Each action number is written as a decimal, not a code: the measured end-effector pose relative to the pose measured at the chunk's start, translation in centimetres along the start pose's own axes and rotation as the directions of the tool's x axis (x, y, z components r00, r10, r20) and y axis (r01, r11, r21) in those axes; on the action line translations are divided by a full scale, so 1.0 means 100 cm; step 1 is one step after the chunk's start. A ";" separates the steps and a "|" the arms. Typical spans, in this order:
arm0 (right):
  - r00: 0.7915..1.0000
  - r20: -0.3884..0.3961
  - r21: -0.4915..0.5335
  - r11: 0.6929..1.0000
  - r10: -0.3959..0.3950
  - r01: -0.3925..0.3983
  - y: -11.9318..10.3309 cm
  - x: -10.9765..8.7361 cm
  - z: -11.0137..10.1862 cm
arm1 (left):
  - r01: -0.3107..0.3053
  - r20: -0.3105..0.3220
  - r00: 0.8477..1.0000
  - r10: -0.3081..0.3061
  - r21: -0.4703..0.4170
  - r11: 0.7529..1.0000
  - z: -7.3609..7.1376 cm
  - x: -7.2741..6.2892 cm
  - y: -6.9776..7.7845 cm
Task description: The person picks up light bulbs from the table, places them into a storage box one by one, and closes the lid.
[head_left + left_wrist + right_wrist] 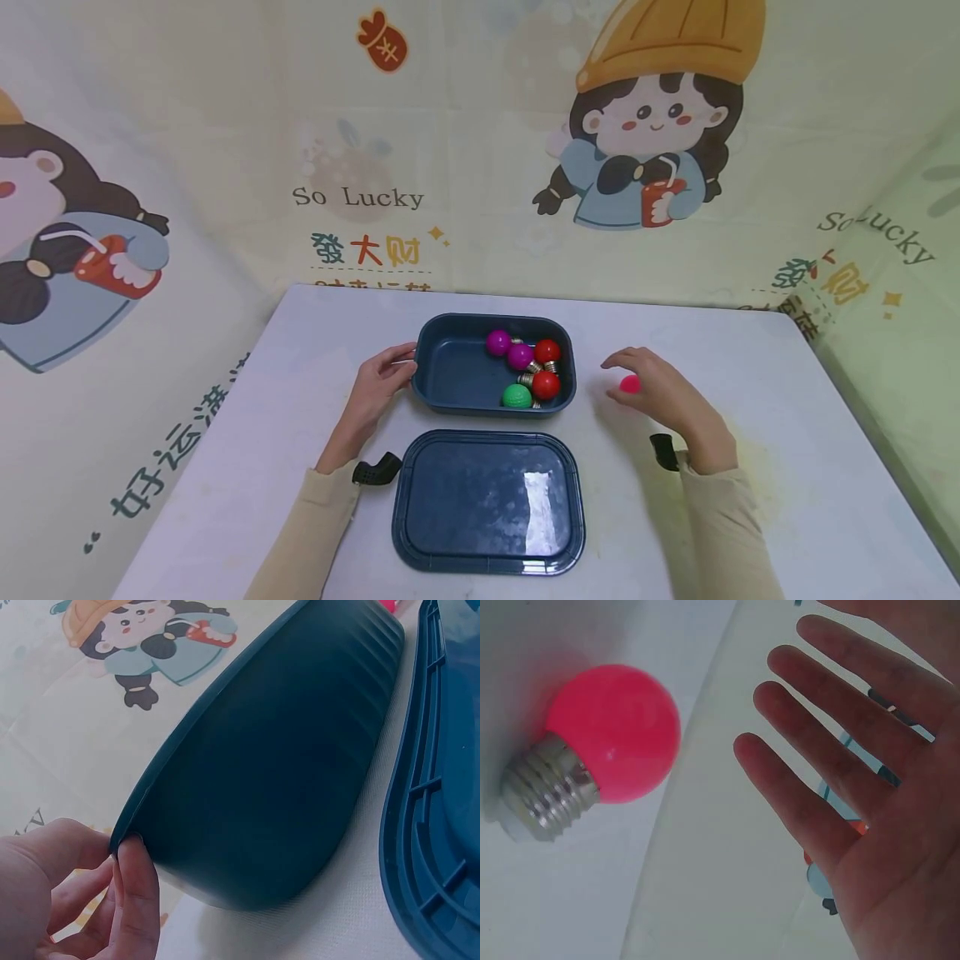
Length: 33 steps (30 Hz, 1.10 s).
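Observation:
A dark blue plastic box [457,375] stands on the table with its open side up. Its left rim is pinched between the thumb and fingers of my left hand [375,387], as the left wrist view shows close up. Inside, toward the right, lie small light bulbs: purple ones [498,342], red ones [547,385] and a green one [516,396]. My right hand [656,392] hovers to the right of the box, its fingers spread and holding nothing. Just by it, a pink light bulb [619,735] with a silver screw base [547,787] lies on the table, partly hidden in the head view.
In front of the box lies a dark blue lid [480,500] with a raised rim, close to the box's near side. The white table [750,375] ends at a cartoon-printed cloth [480,150] behind. Black wrist cameras [377,469] sit on both forearms.

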State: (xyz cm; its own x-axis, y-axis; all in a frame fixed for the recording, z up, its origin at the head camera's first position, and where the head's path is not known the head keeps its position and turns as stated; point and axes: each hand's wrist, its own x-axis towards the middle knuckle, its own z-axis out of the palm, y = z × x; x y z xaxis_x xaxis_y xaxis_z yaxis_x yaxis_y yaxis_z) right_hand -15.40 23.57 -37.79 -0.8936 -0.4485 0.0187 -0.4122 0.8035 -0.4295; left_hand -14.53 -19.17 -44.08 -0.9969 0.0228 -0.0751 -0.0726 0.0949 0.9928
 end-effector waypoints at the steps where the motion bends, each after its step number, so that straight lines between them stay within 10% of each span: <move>1: 1.000 -0.001 -0.003 1.000 -0.003 0.003 0.001 -0.001 0.000 | -0.001 -0.001 1.000 0.001 -0.001 1.000 0.000 0.000 0.000; 33: 0.998 0.034 -0.057 0.997 0.055 -0.053 0.027 -0.015 0.005 | -0.003 -0.001 1.000 0.003 0.008 1.000 0.000 0.000 0.001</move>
State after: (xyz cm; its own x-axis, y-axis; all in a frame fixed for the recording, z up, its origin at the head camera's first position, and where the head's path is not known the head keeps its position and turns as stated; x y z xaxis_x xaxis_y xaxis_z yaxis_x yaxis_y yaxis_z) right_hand -15.04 26.23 -39.39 -0.9084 -0.4166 -0.0361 -0.3736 0.8473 -0.3776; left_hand -14.52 -19.19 -43.97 -0.9972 0.0218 -0.0721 -0.0695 0.1030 0.9923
